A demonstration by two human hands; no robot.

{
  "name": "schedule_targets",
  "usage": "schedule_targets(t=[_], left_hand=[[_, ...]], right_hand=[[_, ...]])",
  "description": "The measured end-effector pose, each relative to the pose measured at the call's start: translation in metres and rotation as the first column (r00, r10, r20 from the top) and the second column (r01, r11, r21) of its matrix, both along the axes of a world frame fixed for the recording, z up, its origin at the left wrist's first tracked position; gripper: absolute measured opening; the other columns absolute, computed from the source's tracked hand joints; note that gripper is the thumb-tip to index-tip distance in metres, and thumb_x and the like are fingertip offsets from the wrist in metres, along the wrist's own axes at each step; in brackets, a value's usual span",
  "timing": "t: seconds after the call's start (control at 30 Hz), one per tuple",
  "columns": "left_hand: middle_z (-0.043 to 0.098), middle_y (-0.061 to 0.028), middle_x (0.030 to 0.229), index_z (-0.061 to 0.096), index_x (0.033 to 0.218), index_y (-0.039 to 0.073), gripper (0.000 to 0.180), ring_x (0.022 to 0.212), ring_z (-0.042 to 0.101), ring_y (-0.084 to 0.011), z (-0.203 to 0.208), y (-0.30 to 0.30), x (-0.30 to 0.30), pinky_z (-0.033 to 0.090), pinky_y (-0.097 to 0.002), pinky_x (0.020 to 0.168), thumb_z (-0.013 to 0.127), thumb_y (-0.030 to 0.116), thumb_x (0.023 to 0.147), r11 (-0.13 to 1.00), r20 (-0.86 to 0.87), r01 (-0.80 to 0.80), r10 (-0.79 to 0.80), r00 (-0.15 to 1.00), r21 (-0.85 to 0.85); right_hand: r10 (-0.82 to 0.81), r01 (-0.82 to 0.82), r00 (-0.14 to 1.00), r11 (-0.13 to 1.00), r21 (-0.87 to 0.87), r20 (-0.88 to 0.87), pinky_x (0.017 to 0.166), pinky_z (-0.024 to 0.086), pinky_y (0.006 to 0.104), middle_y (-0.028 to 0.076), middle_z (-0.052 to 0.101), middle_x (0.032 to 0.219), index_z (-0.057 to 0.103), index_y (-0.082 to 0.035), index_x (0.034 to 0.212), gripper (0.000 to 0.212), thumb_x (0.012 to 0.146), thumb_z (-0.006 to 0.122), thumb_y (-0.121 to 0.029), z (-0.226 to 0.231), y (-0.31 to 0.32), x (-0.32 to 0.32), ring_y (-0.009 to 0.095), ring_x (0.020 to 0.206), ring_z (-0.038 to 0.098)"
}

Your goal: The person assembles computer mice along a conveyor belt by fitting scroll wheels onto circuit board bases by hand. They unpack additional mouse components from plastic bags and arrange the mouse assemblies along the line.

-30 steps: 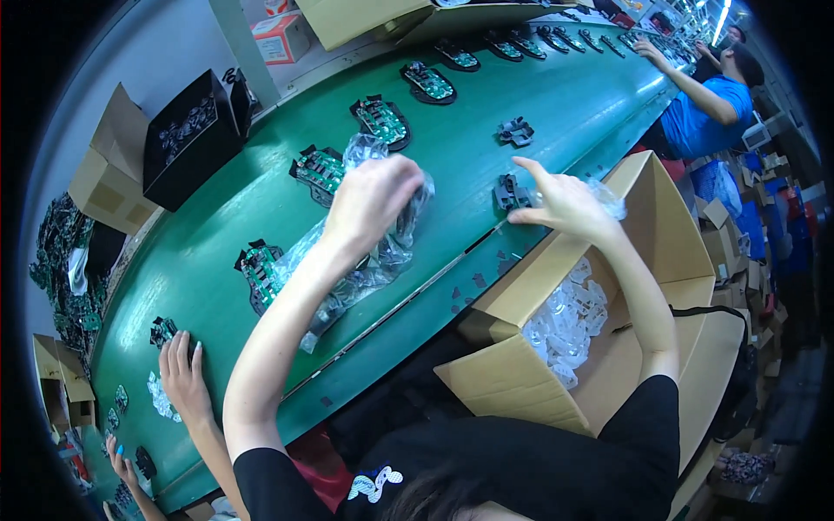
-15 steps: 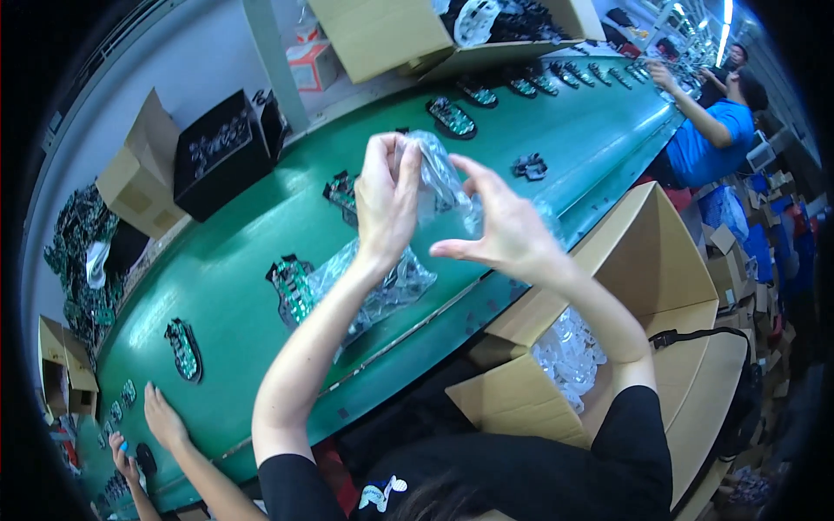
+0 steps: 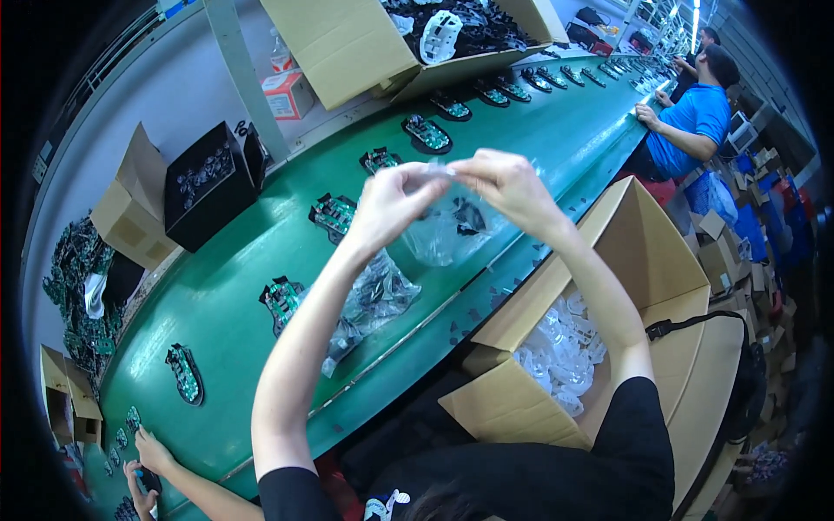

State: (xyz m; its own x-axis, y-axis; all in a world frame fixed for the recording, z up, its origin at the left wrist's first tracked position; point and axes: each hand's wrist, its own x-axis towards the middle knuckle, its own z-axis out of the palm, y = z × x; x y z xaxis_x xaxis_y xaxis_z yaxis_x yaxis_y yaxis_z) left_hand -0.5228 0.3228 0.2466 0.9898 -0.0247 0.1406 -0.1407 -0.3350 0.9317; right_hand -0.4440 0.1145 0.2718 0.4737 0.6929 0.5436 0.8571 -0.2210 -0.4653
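A clear plastic bag [image 3: 439,234] with small dark parts inside hangs over the green belt. Its top edge is pinched by my left hand [image 3: 391,204] and my right hand [image 3: 514,191], with fingertips close together. Below my left forearm lies another clear bag [image 3: 380,291] of parts, crumpled on the belt. Beside that arm are a green circuit board in a dark shell [image 3: 282,301] and a second board [image 3: 333,215], partly covered by my wrist. Farther along the belt sits another board in a black shell [image 3: 426,135].
To my right, an open cardboard box [image 3: 499,391] holds clear plastic pieces [image 3: 565,352]. A black bin [image 3: 213,182] and a carton of dark parts [image 3: 347,52] stand along the far side. Co-workers' hands [image 3: 155,451] are at lower left; a person in blue [image 3: 695,126] is at upper right.
My hands have come together at the bag's top edge; my right hand was spread apart from it before. The bag now hangs lower and wider, showing dark parts. The view has shifted slightly.
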Motion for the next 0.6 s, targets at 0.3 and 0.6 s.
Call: schedule_targets(t=[0.3,0.6], left_hand=[[0.071,-0.0157,0.113,0.073,0.114,0.009,0.032,0.105,0.065,-0.0363,0.014,-0.001,0.024,0.052,-0.0466,0.091,0.051,0.029,0.102,0.796,0.314,-0.210,0.026,0.949,0.568],[0.074,-0.0147,0.090,0.072,0.106,0.004,0.039,0.085,0.071,-0.0325,0.016,-0.024,0.013,0.056,-0.0403,0.078,0.074,0.038,0.086,0.944,0.208,-0.068,-0.001,0.978,0.322]], right_hand=[[-0.054,0.055,0.994,0.998,0.002,-0.096,0.065,0.052,0.0320,0.012,0.072,0.082,0.076,-0.002,0.098,0.020,0.090,0.074,-0.021,0.015,-0.003,0.029,0.020,0.070,0.067],[-0.044,0.049,0.963,0.999,0.013,-0.266,0.063,0.048,0.0276,0.007,0.070,0.080,0.074,-0.002,0.105,0.031,0.091,0.075,-0.030,0.015,0.004,0.018,0.011,0.069,0.060]])
